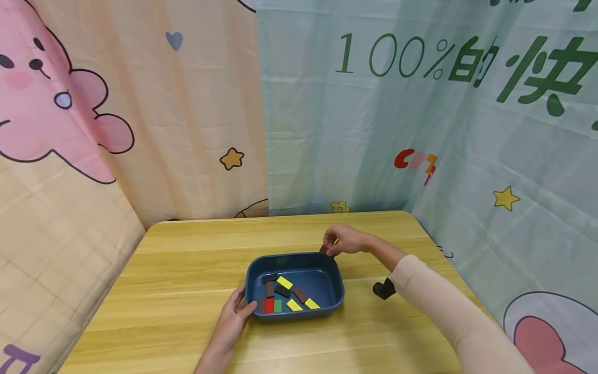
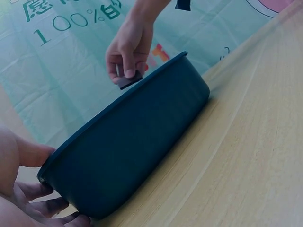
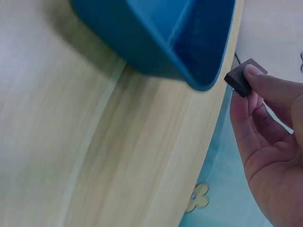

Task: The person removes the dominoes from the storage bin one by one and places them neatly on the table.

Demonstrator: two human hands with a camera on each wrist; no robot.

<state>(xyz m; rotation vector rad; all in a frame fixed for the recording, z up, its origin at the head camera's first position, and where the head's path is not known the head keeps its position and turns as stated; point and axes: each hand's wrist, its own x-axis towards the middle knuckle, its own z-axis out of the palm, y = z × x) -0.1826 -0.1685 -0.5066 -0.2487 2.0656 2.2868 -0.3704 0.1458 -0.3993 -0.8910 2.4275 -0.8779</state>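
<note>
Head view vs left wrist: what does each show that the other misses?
Only the head view shows the tray's inside: yellow, red, green and dark blocks on its floor, plus a black object on the table.
Only the left wrist view shows the tray's outer wall side-on, with left fingers curled under its corner.
Both show the left hand gripping the tray and the right hand pinching a dark block at the far rim.

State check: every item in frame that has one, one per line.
blue tray: upright on the table, holds coloured blocks.
dark block: pinched by right hand, at the tray's far rim.
left hand: grips the tray's near corner.
coloured blocks: lying flat inside the tray.
</note>
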